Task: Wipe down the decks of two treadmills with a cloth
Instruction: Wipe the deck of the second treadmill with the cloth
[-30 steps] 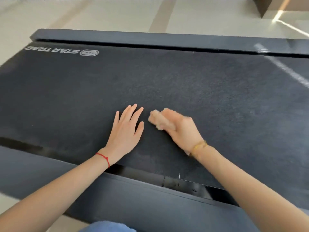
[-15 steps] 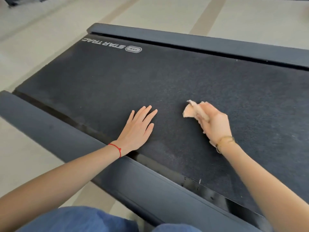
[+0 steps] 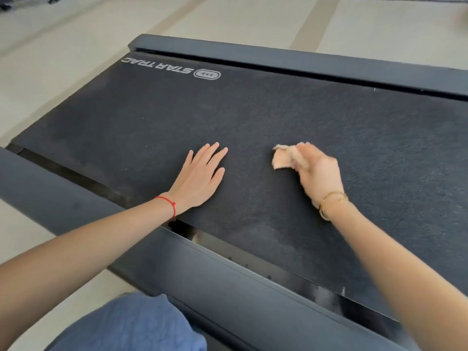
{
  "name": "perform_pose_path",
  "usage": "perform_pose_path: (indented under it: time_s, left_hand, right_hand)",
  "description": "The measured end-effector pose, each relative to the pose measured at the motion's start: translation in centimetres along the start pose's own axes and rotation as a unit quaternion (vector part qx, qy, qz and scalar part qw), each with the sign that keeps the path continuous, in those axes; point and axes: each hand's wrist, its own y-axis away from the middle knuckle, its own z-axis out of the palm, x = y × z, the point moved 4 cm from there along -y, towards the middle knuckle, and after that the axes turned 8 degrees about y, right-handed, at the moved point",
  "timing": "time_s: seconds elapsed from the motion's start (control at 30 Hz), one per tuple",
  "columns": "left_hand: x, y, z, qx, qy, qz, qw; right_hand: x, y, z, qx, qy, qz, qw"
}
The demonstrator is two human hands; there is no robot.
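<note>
So the right hand (image 3: 317, 173) has a small peach cloth (image 3: 283, 159) bunched in its fingers (image 3: 301, 154), pressed down around the middle of the treadmill belt (image 3: 278, 115). The hand is blurred, so I can't say exactly how tight that grip is, but the cloth looks wadded with just a little flap poking out on the left. The left hand (image 3: 200, 177) lies flat on the belt just beside it, fingers straight and a bit spread, holding nothing.

Stuff that could go sideways, imo:

- That cloth is tiny for this much deck. Scrunched up like that, it only touches a thin stripe, so patches get skipped, especially out by the STAR TRAC logo (image 3: 172, 69) and the far side rail (image 3: 304, 62).
- The belt is rough, so a loose flap could drag and pull out of the fingers.
- Leaning on the left palm could shift the belt if it rolls freely.
- The gap along the near side rail (image 3: 228, 282) looks grimy and easy to miss.
</note>
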Motion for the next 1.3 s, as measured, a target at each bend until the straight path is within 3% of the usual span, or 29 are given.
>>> perform_pose_path:
  time_s: [0.17,0.37,0.43,0.6,0.73,0.97,1.3]
  left_hand:
    - [-4.7,-1.4,-0.9,0.012,0.032,0.002,0.999]
    - [-10.5,-2.9,-2.1,0.016,0.042,-0.001,0.999]
    - [-11.6,-3.1,-2.3,0.011,0.036,0.015,0.999]
    - [-13.1,-3.6,-2.7,0.0,0.024,0.039,0.999]
    - [-14.4,-3.7,-3.1,0.003,0.023,0.039,0.999]
    - [-14.7,-3.3,-2.8,0.028,0.024,0.047,0.998]
    - [-14.2,-2.8,-3.6,0.004,0.038,0.043,0.998]
  right_hand:
    - [-2.9,-4.3,2.7,0.012,0.001,0.073,0.997]
    - [-11.1,-0.9,7.3,-0.031,-0.06,-0.071,0.995]
    - [-11.6,-0.8,8.2,-0.036,-0.054,-0.081,0.995]
    - [-9.6,-6.0,7.2,0.032,-0.027,0.031,0.999]
    - [-10.4,-7.2,7.9,0.039,-0.006,0.088,0.995]
    - [-17.9,1.4,10.5,0.034,-0.077,-0.062,0.995]
    - [-21.0,4.4,10.4,-0.038,-0.028,-0.047,0.998]
